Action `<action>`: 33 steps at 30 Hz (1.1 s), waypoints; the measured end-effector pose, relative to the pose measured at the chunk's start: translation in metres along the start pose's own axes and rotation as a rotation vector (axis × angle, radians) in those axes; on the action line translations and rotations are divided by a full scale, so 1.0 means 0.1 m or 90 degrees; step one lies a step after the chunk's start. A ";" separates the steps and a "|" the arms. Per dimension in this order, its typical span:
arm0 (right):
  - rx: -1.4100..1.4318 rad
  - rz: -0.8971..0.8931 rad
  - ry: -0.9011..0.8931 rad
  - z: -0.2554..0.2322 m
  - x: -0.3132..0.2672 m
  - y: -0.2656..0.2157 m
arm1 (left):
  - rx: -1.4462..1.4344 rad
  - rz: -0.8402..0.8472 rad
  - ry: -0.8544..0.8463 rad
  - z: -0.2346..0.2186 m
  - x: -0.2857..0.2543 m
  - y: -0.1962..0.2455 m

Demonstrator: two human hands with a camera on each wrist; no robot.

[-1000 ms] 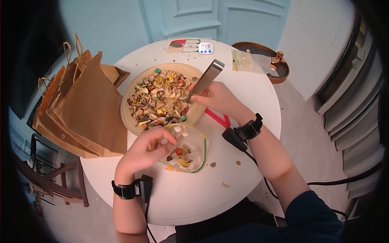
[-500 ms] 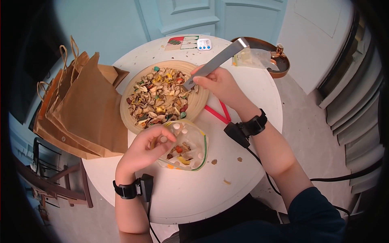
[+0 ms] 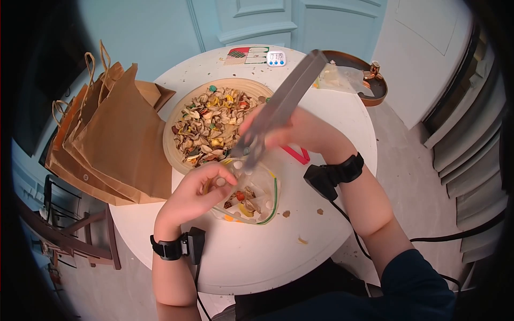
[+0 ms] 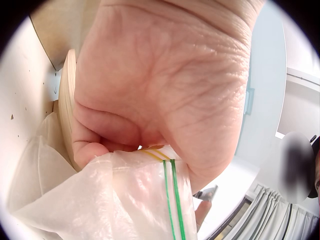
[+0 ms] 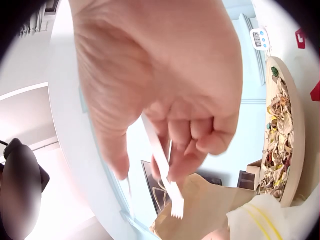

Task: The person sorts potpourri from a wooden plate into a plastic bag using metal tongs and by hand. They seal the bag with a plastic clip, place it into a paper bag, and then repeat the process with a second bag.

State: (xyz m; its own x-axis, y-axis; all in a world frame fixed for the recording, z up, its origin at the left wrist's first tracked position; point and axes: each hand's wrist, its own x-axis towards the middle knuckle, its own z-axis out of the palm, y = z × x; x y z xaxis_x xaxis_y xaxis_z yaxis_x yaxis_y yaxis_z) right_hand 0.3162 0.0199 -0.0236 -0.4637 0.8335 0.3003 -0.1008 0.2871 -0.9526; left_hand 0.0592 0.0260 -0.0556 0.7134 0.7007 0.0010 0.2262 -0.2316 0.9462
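Observation:
Blurred by motion, the long metal tongs (image 3: 289, 93) are gripped in my right hand (image 3: 308, 134), their lower ends over the mouth of a clear zip bag (image 3: 272, 187). Their two arms stand apart in the right wrist view. My left hand (image 3: 187, 198) pinches the bag's rim between thumb and fingers; its green and yellow zip lines (image 4: 175, 200) show in the left wrist view. Inside the bag lie a few dried pieces (image 3: 243, 203), among them red, yellow and pale ones. Behind it, a round wooden plate (image 3: 169, 150) bears a heap of potpourri (image 3: 206, 120).
Brown paper bags (image 3: 118, 139) stand at the left of the white round table (image 3: 300, 267). A digital timer (image 3: 276, 59) and a printed card (image 3: 251, 55) lie at the back. At right are a red strap (image 3: 294, 155), another clear bag (image 3: 342, 80) and a brown tray (image 3: 383, 88).
My right hand has brought the tongs from the plate's right side toward me, over the bag. A pale piece now shows inside the bag. The left hand stays at the rim.

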 end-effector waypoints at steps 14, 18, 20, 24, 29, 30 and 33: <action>-0.397 0.058 0.225 -0.22 0.18 0.65 | -0.018 -0.015 -0.002 0.01 0.00 -0.02; -0.419 0.008 0.231 -0.24 0.21 0.71 | -0.008 -0.024 -0.010 -0.02 0.00 -0.02; -0.422 0.007 0.229 -0.26 0.21 0.73 | 0.004 -0.022 -0.009 -0.02 0.00 0.00; -0.399 0.005 0.239 -0.26 0.22 0.75 | -0.001 -0.021 -0.008 -0.01 0.00 0.00; -0.375 0.023 0.232 -0.31 0.22 0.78 | -0.014 -0.037 -0.012 -0.01 0.00 0.00; -0.397 0.040 0.232 -0.33 0.23 0.80 | -0.014 -0.035 -0.012 -0.01 0.00 0.00; -0.435 -0.014 0.292 -0.33 0.24 0.85 | -0.015 -0.026 -0.011 -0.01 0.00 -0.01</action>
State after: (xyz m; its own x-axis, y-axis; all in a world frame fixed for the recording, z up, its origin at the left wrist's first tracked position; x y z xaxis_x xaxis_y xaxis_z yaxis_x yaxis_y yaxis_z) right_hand 0.3261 0.0795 -0.0954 -0.0477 0.8921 0.4493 0.5215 0.4059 -0.7506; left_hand 0.0586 0.0270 -0.0567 0.7152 0.6975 -0.0439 0.2402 -0.1863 0.9527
